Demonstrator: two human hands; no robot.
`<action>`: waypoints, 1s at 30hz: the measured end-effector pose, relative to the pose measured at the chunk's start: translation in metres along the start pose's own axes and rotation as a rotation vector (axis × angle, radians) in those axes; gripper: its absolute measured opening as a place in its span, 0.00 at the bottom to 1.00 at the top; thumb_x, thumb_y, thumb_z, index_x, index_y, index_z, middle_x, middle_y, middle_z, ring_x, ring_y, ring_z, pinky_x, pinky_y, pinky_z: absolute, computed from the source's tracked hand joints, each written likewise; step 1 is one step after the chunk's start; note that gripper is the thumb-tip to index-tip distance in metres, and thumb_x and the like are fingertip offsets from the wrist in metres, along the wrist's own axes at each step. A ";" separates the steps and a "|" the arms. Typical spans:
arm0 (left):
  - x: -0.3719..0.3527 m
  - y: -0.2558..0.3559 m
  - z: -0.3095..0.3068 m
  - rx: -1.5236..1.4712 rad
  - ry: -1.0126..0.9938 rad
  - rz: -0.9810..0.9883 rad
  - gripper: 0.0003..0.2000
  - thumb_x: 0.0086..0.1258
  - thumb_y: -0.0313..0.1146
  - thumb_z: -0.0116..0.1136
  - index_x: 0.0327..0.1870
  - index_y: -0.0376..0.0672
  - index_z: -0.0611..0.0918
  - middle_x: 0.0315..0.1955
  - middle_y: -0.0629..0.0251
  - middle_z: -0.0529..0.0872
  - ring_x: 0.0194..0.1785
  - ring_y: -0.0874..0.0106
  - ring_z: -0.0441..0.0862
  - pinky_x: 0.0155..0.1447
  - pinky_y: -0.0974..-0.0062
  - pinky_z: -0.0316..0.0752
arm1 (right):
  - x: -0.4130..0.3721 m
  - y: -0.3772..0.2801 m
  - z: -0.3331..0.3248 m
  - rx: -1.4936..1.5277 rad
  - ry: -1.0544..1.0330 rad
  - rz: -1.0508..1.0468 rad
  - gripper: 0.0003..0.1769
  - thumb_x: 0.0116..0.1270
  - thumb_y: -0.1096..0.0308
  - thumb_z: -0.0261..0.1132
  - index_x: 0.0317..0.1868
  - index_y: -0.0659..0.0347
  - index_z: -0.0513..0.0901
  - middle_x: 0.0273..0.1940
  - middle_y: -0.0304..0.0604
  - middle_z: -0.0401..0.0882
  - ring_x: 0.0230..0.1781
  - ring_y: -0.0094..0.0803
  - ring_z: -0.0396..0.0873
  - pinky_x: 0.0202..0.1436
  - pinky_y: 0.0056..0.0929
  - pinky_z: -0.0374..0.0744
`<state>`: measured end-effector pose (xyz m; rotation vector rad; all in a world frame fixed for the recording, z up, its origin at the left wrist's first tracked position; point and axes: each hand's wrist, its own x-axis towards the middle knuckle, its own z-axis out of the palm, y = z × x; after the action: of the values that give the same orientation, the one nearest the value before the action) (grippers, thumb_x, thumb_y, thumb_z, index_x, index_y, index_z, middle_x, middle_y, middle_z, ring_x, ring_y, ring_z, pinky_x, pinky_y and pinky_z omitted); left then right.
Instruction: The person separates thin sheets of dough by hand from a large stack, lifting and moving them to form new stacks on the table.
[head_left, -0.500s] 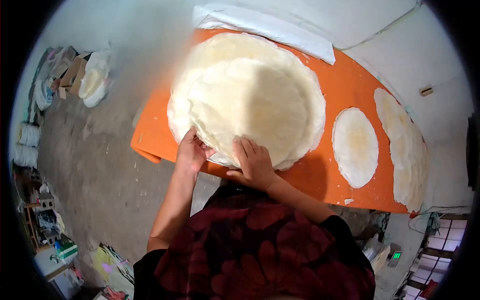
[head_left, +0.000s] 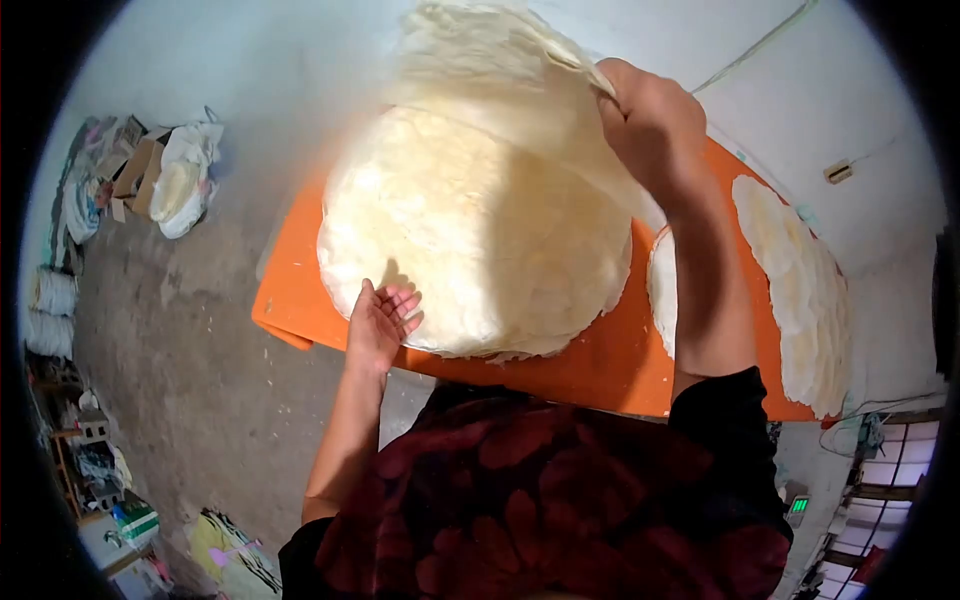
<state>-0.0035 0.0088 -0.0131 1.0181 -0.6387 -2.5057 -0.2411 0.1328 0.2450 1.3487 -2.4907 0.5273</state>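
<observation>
A large pile of thin, pale, round sheets lies on the orange table cover. My right hand is raised over the far right side of the pile, its fingers closed on the edge of a lifted thin sheet. That sheet hangs folded over the back of the pile and is partly blurred. Palm up, my left hand is at the near left edge of the pile with its fingers apart and nothing in it.
An oval pale piece lies right of the pile, partly behind my right arm. Overlapping pale sheets run along the table's right end. On the floor at the left are a cardboard box and a white sack.
My right hand has gone from the pile's near edge up to the far right, lifting a sheet by its edge. My left hand has opened and moved slightly down.
</observation>
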 end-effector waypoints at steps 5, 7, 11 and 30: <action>0.005 -0.008 0.004 0.007 -0.158 -0.007 0.24 0.70 0.55 0.35 0.44 0.39 0.71 0.45 0.55 0.77 0.51 0.59 0.74 0.54 0.61 0.70 | -0.042 0.019 0.082 0.004 -0.075 -0.064 0.13 0.55 0.69 0.57 0.43 0.59 0.78 0.35 0.48 0.79 0.35 0.46 0.77 0.40 0.41 0.75; 0.005 -0.012 0.015 -0.024 -0.179 -0.055 0.24 0.70 0.54 0.35 0.45 0.39 0.71 0.44 0.56 0.77 0.50 0.60 0.74 0.53 0.63 0.70 | -0.074 0.011 0.126 0.105 -0.296 -0.030 0.12 0.58 0.65 0.54 0.40 0.59 0.79 0.31 0.50 0.79 0.32 0.48 0.77 0.37 0.44 0.75; 0.008 -0.025 0.028 -0.043 -0.164 -0.106 0.24 0.69 0.56 0.37 0.48 0.43 0.71 0.43 0.60 0.77 0.46 0.66 0.75 0.50 0.65 0.71 | -0.128 -0.032 0.175 0.511 -0.473 -0.089 0.07 0.52 0.66 0.57 0.29 0.60 0.77 0.26 0.51 0.78 0.31 0.48 0.79 0.34 0.42 0.76; -0.004 -0.021 0.005 -0.013 -0.141 -0.025 0.13 0.72 0.38 0.38 0.47 0.40 0.72 0.41 0.58 0.80 0.44 0.66 0.79 0.46 0.67 0.77 | -0.087 -0.013 0.150 0.781 -0.667 0.114 0.16 0.59 0.57 0.61 0.29 0.65 0.78 0.22 0.41 0.76 0.23 0.28 0.74 0.28 0.30 0.71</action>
<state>-0.0080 0.0292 -0.0185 0.8548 -0.6529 -2.6173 -0.1916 0.1262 0.0782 1.8955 -3.0451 1.3779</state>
